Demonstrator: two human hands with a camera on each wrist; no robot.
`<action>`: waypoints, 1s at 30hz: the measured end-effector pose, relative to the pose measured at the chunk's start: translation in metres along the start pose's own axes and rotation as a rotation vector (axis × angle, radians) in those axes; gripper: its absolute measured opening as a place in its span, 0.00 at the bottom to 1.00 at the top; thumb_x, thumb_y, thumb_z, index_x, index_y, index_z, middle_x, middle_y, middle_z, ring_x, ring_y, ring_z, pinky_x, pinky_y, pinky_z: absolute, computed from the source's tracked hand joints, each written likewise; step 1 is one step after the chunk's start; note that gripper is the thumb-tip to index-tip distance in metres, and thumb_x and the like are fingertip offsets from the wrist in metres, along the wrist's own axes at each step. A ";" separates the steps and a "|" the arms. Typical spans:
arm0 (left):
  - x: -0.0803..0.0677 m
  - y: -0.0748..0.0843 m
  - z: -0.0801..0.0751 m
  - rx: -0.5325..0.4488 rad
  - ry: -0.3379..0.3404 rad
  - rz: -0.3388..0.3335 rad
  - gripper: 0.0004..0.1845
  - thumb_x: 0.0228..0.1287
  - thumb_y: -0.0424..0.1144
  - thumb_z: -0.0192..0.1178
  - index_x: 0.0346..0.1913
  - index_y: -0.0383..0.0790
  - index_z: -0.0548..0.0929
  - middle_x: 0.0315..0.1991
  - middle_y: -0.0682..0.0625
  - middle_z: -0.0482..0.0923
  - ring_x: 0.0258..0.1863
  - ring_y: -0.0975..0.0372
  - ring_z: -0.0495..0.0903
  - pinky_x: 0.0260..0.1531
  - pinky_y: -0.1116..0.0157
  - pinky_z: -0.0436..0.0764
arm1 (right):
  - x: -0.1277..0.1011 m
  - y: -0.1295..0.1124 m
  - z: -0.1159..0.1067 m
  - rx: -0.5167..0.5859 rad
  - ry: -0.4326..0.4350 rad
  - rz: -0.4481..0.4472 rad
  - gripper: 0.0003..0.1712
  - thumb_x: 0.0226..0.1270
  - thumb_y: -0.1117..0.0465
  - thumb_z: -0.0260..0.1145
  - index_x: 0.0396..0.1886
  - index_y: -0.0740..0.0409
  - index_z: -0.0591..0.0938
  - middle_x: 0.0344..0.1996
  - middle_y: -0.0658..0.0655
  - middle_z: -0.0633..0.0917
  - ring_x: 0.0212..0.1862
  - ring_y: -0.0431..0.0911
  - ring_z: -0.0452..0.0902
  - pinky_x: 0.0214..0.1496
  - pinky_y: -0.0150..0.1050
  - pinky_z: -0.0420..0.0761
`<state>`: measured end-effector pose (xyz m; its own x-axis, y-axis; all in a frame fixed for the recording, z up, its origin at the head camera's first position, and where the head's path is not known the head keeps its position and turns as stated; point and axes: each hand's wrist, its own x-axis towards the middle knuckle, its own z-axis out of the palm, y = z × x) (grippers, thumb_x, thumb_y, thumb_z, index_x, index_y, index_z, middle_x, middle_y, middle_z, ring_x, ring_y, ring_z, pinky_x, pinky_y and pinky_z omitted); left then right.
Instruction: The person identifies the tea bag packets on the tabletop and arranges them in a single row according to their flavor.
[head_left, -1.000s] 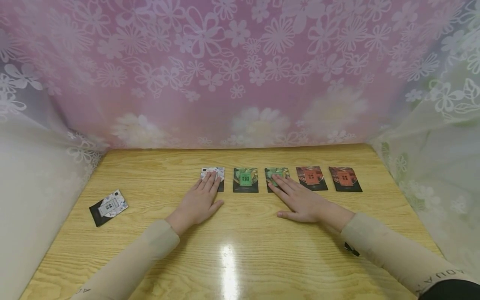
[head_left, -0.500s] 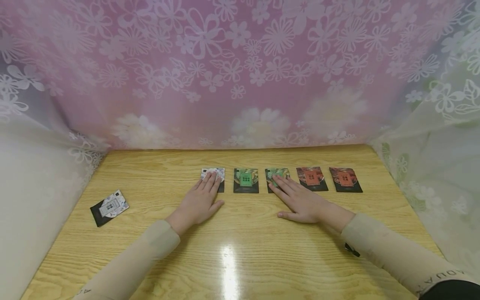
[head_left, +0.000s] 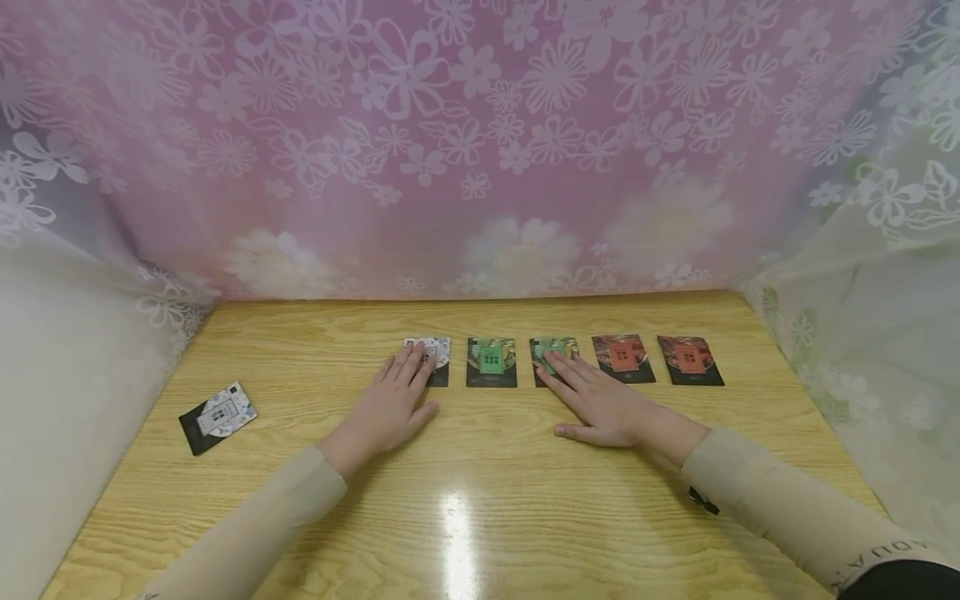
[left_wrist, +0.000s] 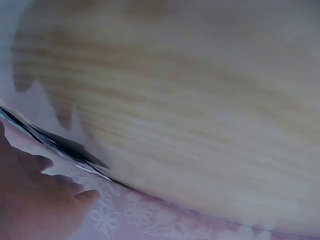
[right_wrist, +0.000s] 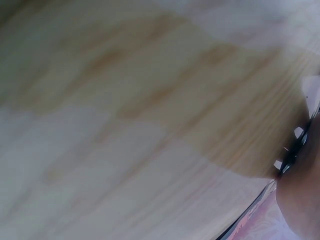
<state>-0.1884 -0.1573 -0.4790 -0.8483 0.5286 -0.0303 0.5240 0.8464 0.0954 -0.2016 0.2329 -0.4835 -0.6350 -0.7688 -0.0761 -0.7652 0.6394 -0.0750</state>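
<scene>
Straight fingers of my left hand (head_left: pixel 386 408) lie over the left part of a flat packet (head_left: pixel 438 375) with a white floral top and black bottom. My right hand (head_left: pixel 600 404) is spread out, its straight fingertips on the lower right of a green-labelled packet (head_left: pixel 542 350). Between the two hands lies a matching green packet (head_left: pixel 491 362). In the left wrist view, the left hand (left_wrist: pixel 40 197) shows near dark packet edges (left_wrist: pixel 65 145). Only a blurred part of the right hand (right_wrist: pixel 302 192) appears in the right wrist view, beside dark packet edges (right_wrist: pixel 295 150).
Two red-labelled packets, one nearer (head_left: pixel 624 358) and one farther right (head_left: pixel 691 360), continue the row. Another white floral packet (head_left: pixel 217 417) lies tilted at the table's left. Pink flowered cloth (head_left: pixel 480 150) hangs behind the wooden table (head_left: pixel 525 517), with pale cloth at both sides.
My left hand has shifted slightly left and toward me, uncovering more of the white floral packet's right side. My right hand stays on the green packet.
</scene>
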 end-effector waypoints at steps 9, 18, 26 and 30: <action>-0.034 -0.031 0.007 -0.004 0.056 -0.004 0.40 0.82 0.54 0.52 0.84 0.32 0.57 0.85 0.32 0.50 0.86 0.40 0.50 0.84 0.40 0.54 | -0.002 0.001 0.001 -0.002 0.011 -0.003 0.52 0.81 0.35 0.57 0.88 0.59 0.50 0.87 0.67 0.47 0.88 0.61 0.44 0.87 0.62 0.56; -0.063 -0.062 0.006 0.017 0.071 -0.093 0.39 0.83 0.52 0.54 0.84 0.31 0.58 0.85 0.31 0.52 0.85 0.38 0.52 0.84 0.38 0.54 | -0.001 0.001 0.002 0.003 0.013 -0.005 0.52 0.82 0.34 0.55 0.88 0.59 0.50 0.87 0.67 0.48 0.88 0.62 0.44 0.87 0.62 0.57; -0.083 -0.085 0.003 0.009 0.065 -0.184 0.38 0.84 0.51 0.53 0.83 0.30 0.58 0.84 0.29 0.51 0.84 0.36 0.51 0.82 0.35 0.54 | -0.001 0.001 0.001 0.003 0.018 -0.007 0.51 0.82 0.35 0.56 0.88 0.60 0.51 0.87 0.68 0.49 0.87 0.63 0.45 0.87 0.62 0.57; -0.095 -0.095 0.000 -0.022 0.054 -0.222 0.39 0.84 0.52 0.52 0.83 0.29 0.57 0.84 0.28 0.50 0.84 0.34 0.50 0.81 0.34 0.53 | -0.001 0.002 0.000 0.003 0.017 -0.010 0.51 0.82 0.35 0.56 0.88 0.60 0.50 0.87 0.68 0.49 0.88 0.62 0.45 0.87 0.62 0.57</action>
<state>-0.1575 -0.2883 -0.4854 -0.9457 0.3251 0.0007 0.3231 0.9395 0.1141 -0.2022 0.2348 -0.4839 -0.6294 -0.7749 -0.0581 -0.7709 0.6320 -0.0786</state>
